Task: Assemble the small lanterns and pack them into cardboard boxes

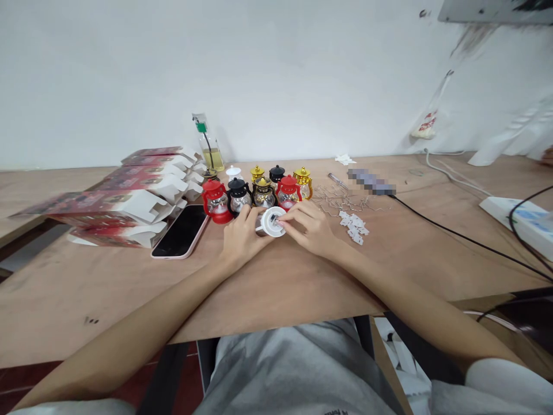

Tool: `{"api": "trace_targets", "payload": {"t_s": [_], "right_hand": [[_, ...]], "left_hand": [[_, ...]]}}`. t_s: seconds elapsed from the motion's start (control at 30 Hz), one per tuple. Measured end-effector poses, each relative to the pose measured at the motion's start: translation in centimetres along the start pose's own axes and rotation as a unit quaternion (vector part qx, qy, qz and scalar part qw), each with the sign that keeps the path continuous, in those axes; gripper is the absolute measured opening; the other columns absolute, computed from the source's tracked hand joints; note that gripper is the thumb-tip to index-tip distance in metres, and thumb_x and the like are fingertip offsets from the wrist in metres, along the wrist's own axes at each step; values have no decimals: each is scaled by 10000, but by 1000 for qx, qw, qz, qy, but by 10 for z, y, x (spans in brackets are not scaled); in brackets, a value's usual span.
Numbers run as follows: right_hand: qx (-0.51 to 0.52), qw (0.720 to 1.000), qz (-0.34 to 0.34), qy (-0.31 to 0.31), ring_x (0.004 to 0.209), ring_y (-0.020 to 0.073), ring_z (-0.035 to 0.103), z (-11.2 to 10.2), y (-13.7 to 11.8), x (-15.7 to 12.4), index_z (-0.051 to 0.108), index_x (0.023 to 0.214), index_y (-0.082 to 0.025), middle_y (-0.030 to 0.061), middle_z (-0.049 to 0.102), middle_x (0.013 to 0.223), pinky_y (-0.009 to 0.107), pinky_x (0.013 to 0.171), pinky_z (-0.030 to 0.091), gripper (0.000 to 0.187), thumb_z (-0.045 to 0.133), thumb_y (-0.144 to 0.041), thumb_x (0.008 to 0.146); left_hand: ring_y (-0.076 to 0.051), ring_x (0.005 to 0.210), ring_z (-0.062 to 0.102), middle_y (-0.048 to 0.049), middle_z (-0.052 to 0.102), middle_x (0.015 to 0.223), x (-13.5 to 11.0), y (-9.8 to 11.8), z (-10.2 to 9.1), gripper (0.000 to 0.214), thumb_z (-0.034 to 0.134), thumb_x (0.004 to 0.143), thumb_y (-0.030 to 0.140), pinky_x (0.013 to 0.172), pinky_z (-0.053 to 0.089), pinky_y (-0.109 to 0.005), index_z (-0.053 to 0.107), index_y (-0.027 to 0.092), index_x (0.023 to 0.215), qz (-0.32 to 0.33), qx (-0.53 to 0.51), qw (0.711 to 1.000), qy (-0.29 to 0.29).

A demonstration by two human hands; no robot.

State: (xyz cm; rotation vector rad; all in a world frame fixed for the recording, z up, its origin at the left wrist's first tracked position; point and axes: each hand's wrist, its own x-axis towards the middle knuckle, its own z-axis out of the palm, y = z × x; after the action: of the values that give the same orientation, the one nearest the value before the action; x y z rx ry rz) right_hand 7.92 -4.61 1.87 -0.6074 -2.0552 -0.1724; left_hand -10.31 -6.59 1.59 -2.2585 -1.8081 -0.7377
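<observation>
My left hand (242, 233) is wrapped round a small white lantern (272, 231), tipped so that its round underside faces me. A dark opening shows in the middle of that base. At the opening, the thumb and fingers of my right hand (309, 227) are pinched together; whatever is between them is too small to make out. Just beyond my hands stand several small lanterns, among them a red lantern (217, 202), a black lantern (238, 196) and a gold lantern (303, 181). Small white plastic pieces (354, 226) lie in a pile right of my right hand.
Printed cartons (129, 202) with open flaps and a phone (180, 231) lie on the left. A bottle of yellow liquid (210, 153) stands behind. Bent wires (341, 199), a screwdriver (337, 180), a black cable (458, 233) and a white power strip (518, 222) are on the right.
</observation>
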Motion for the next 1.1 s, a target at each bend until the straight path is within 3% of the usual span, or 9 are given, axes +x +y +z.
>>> {"api": "trace_targets", "payload": {"t_s": [0.4,0.57,0.67,0.77,0.83,0.97,1.1], "right_hand": [[37,998,17,45,722,152,529,-2,-3,0,689,821,-180,39,583,734,306,690,438,154,567,-251,882],[41,994,94,35,737,153,544,-14,11,7,683,820,-191,39,632,763,313,715,432,150,558,-248,879],[44,982,175,-56,717,145,545,-26,30,9,677,750,-184,24,636,743,296,701,416,134,603,-252,839],[57,937,267,-216,688,135,556,-33,49,8,682,710,-178,20,663,770,268,647,397,127,694,-296,756],[55,913,291,-280,694,136,566,-35,57,5,689,721,-176,19,673,773,259,637,387,160,723,-333,723],[50,892,285,-347,692,134,573,-33,67,0,699,759,-175,12,677,753,242,634,376,181,740,-341,697],[56,884,278,-372,673,127,574,-30,71,-1,693,760,-167,10,666,715,227,625,378,174,723,-331,712]], "left_hand": [[-233,895,644,-43,593,1077,0,-2,1,498,656,757,501,580,433,-273,556,229,1162,3,-10,1000,8],[-236,920,640,-40,592,1088,0,-4,1,478,659,753,475,588,439,-275,556,236,1154,0,-15,1000,17],[-238,938,635,-42,592,1086,0,-4,1,479,659,748,468,599,447,-275,555,234,1153,-4,-17,1000,15],[-237,949,631,-41,591,1087,-1,-3,0,478,662,742,452,609,452,-274,554,236,1155,-8,-19,1000,10],[-237,954,629,-42,590,1087,-1,-3,0,474,661,741,441,612,455,-273,553,240,1157,-11,-19,1000,10],[-238,955,627,-46,586,1088,0,-3,-1,462,649,749,440,621,463,-276,552,241,1155,-9,-22,1000,7],[-241,960,625,-51,585,1090,1,-3,-1,458,647,749,438,635,471,-279,552,237,1149,-9,-26,1000,5]]}}
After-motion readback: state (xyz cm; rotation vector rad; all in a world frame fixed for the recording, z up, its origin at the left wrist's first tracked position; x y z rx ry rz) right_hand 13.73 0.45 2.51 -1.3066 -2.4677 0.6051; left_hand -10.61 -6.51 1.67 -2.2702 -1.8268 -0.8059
